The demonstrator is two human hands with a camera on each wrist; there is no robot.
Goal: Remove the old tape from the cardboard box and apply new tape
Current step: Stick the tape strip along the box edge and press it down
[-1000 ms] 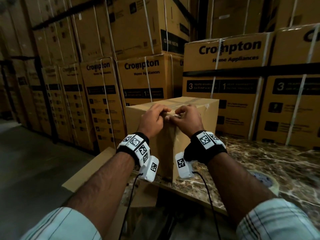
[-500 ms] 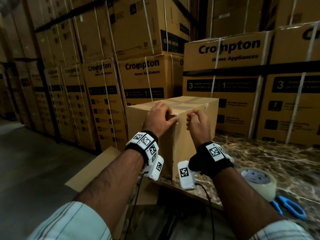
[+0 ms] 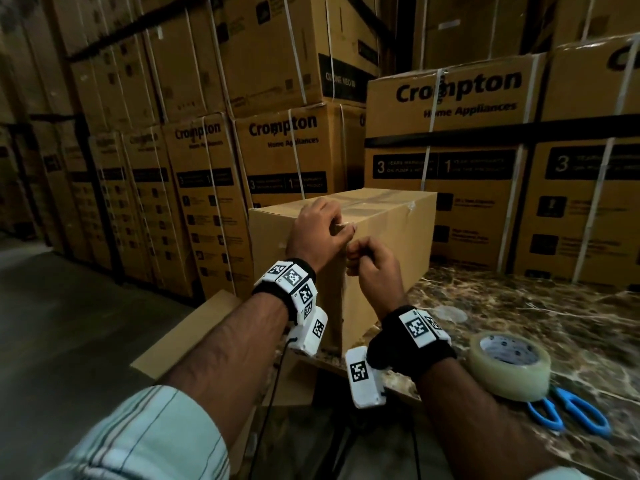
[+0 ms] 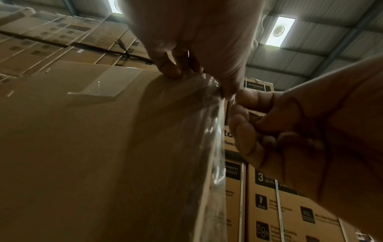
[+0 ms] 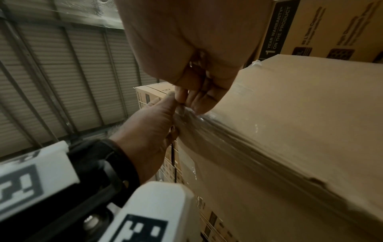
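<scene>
The cardboard box (image 3: 374, 237) stands on the marble-patterned counter (image 3: 519, 306), old tape (image 4: 213, 131) running glossy and clear over its near top corner and down the edge. The left hand (image 3: 318, 230) presses curled fingers on that corner; the right hand (image 3: 372, 268) has its grip pinched together just below, apparently on a lifted tape end, though I cannot tell for sure. Thin film may tear short or strip the soft paper face. A fresh tape roll (image 3: 509, 365) and blue scissors (image 3: 568, 414) wait nearby.
</scene>
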